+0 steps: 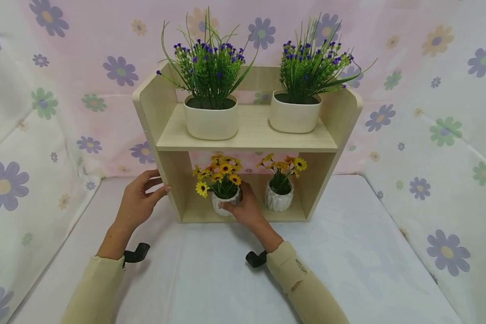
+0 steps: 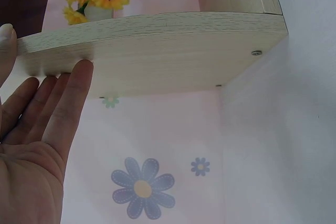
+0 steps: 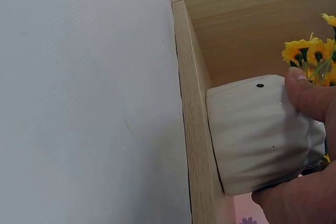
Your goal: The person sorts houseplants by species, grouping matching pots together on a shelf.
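My right hand (image 1: pixel 247 209) holds a white ribbed flower pot (image 3: pixel 262 135) with yellow flowers (image 1: pixel 222 170), thumb on one side and fingers on the other. The pot sits upright on the lower board of a light wooden shelf (image 1: pixel 247 149), towards the left. At the shelf's left side panel (image 2: pixel 157 30), my left hand (image 1: pixel 139 200) has its fingertips on the outer face and its thumb over the front edge. Right of the gripped pot stands a second white ribbed pot (image 1: pixel 278 200) with yellow flowers.
On the upper board are two cream oval planters, one at left (image 1: pixel 211 123) and one at right (image 1: pixel 294 117), with tall grass and purple blossoms. A white cloth (image 1: pixel 210 274) covers the table. Flower-patterned cloth (image 1: pixel 121 108) hangs behind and at both sides.
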Tool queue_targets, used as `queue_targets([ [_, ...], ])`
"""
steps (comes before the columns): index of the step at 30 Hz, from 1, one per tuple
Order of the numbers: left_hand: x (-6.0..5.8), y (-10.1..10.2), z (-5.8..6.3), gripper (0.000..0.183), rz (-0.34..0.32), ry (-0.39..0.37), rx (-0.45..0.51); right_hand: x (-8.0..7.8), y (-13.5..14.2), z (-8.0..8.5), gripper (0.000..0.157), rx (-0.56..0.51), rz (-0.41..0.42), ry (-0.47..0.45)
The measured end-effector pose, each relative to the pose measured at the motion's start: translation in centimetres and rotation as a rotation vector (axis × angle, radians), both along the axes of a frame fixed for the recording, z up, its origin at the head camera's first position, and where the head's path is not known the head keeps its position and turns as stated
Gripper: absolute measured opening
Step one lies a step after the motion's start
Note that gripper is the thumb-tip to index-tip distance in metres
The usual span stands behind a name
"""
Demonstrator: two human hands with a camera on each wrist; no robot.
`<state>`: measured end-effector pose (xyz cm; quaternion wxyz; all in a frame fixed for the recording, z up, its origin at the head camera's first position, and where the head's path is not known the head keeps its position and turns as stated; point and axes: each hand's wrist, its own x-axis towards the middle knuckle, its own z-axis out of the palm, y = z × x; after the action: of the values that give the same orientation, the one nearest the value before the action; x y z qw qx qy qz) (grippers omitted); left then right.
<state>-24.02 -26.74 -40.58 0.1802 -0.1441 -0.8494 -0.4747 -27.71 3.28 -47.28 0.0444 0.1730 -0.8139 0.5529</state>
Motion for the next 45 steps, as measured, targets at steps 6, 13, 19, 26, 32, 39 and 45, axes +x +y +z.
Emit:
queue_targets([
  [6,-0.2,0.0,-0.1,0.05,-0.012,0.002,0.016,-0.2,-0.3,-0.2,0.082,0.002,-0.009,0.004],
  [13,-0.1,0.0,-0.1,0.05,-0.009,0.004,0.013,0.0,-0.8,-0.1,0.081,0.048,-0.023,0.039],
  [19,0.0,-0.1,-0.1,0.05,-0.011,0.004,0.019,0.4,-1.1,0.2,0.08,0.098,-0.017,0.065],
  [26,-0.2,-0.2,-0.3,0.05,-0.006,0.009,0.012,0.9,-0.9,0.3,0.076,0.069,-0.012,0.022],
  [32,0.0,-0.2,-0.3,0.049,0.001,0.008,0.005,1.3,-0.4,-0.1,0.067,0.055,-0.028,0.049],
  [39,1.4,0.9,1.6,0.046,0.004,0.006,-0.008,1.9,0.3,-0.1,0.064,0.057,-0.016,0.067],
  [45,1.8,1.3,2.1,0.046,-0.01,0.006,0.001,2.4,1.1,-0.2,0.064,0.063,0.009,0.04],
])
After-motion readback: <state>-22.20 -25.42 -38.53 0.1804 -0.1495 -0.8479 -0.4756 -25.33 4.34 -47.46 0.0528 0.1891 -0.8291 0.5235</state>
